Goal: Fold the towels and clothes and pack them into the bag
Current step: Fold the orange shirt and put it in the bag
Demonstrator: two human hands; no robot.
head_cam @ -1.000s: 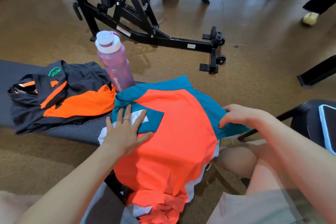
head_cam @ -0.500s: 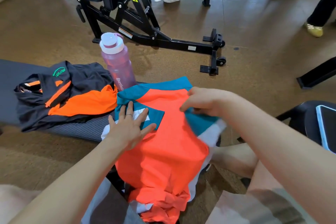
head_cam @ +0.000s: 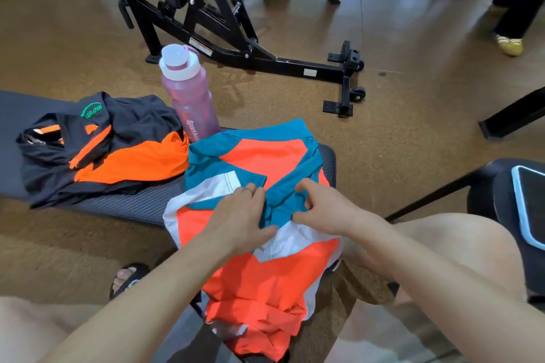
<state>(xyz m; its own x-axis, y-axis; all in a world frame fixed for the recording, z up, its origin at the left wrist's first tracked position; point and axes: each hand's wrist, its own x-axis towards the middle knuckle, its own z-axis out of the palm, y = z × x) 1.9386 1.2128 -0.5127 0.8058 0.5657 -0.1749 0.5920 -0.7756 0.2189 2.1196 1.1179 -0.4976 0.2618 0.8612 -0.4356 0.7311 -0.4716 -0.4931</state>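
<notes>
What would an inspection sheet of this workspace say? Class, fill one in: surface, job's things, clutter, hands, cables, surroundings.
Surface: dark padded bench, ribbed top.
Job's things: coral-and-teal shirt spread on the bench, both sleeves folded in, its lower part hanging over the near edge; black-and-orange jacket crumpled beside it; no bag seen.
Clutter: pink bottle upright behind the clothes; phone on a seat at right.
Hands: left hand pressing the shirt; right hand pinching the teal sleeve.
Cables: nothing seen.
Surroundings: gym machine, brown floor, other people's feet.

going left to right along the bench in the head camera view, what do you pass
black and orange jacket → pink water bottle → orange and teal shirt → phone off to the side
</notes>
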